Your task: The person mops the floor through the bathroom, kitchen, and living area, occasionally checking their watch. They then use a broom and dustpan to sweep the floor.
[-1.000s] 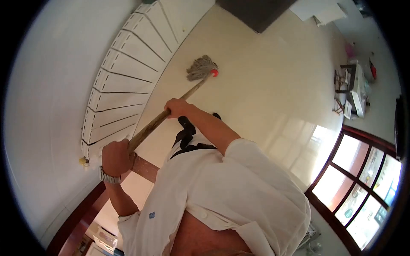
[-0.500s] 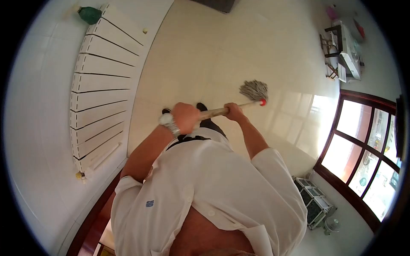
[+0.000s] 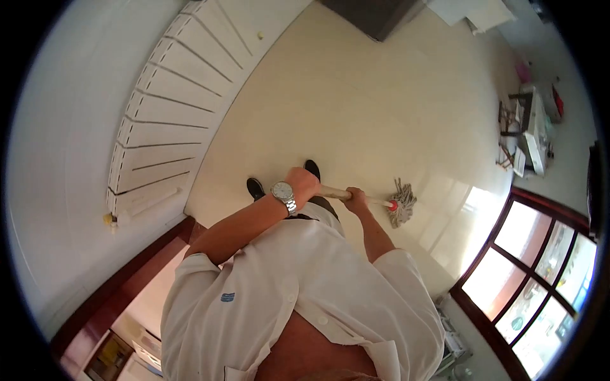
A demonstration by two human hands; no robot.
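Mop head [image 3: 403, 209] toward the right edge of the floor [image 3: 356, 95] — apparently resting on it.
Left hand [image 3: 304, 183], right hand [image 3: 357, 200] — each grip wrapped around the handle [image 3: 333, 192], right nearer the mop head.

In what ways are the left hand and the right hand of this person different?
The left hand has a watch at its wrist; the right hand has a bare wrist. The left hand holds the handle farther from the mop head, the right hand closer to it. The left hand looks larger in this view than the right hand. Both grip the same handle.
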